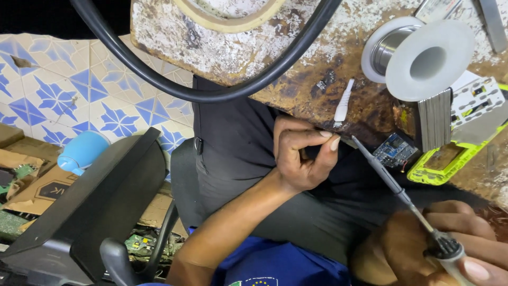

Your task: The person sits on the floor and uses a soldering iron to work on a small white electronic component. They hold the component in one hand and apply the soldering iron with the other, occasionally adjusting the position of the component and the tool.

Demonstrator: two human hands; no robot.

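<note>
Looking down from the head camera, the right hand [455, 249] grips a soldering iron [394, 185], fingers closed around its handle. Its tip sits near a small blue circuit board [396, 150] at the edge of the worn table [296, 58]. The left hand [302, 159] is curled shut at the table edge; I cannot tell if it holds anything. The tip could slip and touch those close fingers [317, 139], or the white plug [344, 100].

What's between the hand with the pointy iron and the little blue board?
Only the soldering iron itself: its thin shaft runs from the right hand up toward the blue board, over dark clothing. The head view shows nothing else there.
</note>
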